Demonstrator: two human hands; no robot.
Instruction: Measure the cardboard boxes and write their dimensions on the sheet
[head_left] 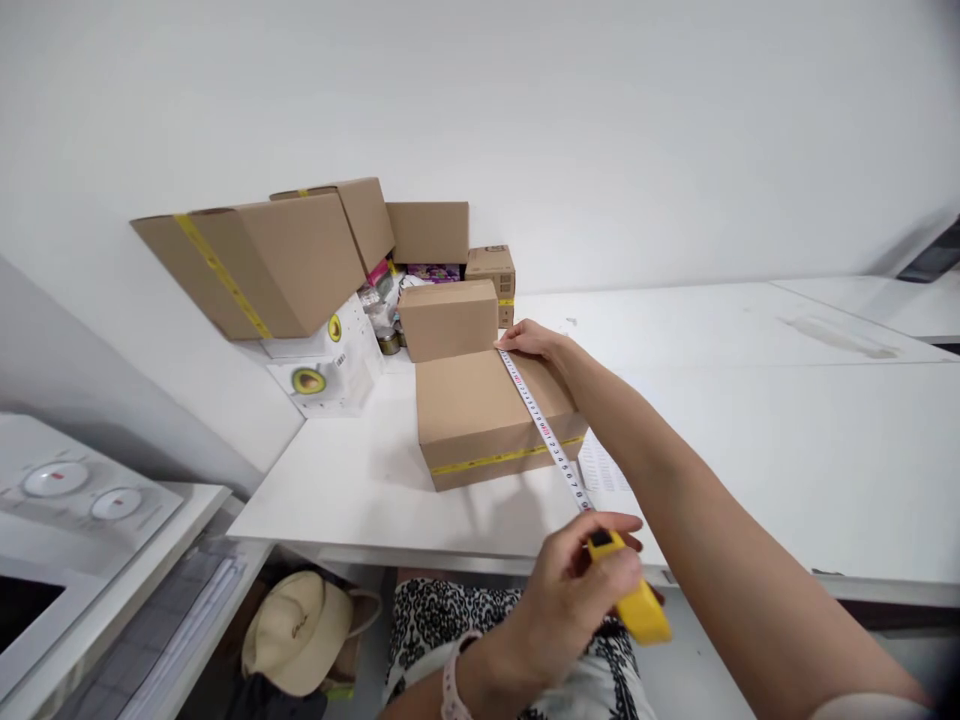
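Observation:
My left hand (pixel 566 580), with a pink band on its wrist, is wrapped round a yellow tape measure (pixel 643 608) in front of the table's near edge. Its white blade (pixel 534 412) runs out across the top of a brown cardboard box (pixel 461 400) and past the box's near side. At the far edge of that box, my right hand (pixel 531 340) pinches the end of the blade. Yellow tape bands the front of the box, which lies flat on the white table (pixel 345 480). Part of a printed sheet (pixel 602 465) shows beside the box, under my right forearm.
Behind stands another carton (pixel 448 320), with a smaller box (pixel 491 265) farther back. Two large cartons (pixel 285 265) rest on avocado-printed boxes (pixel 322 385) at the left. A white appliance with knobs (pixel 75 500) is at far left, and a beige cap (pixel 298 635) lies below the table.

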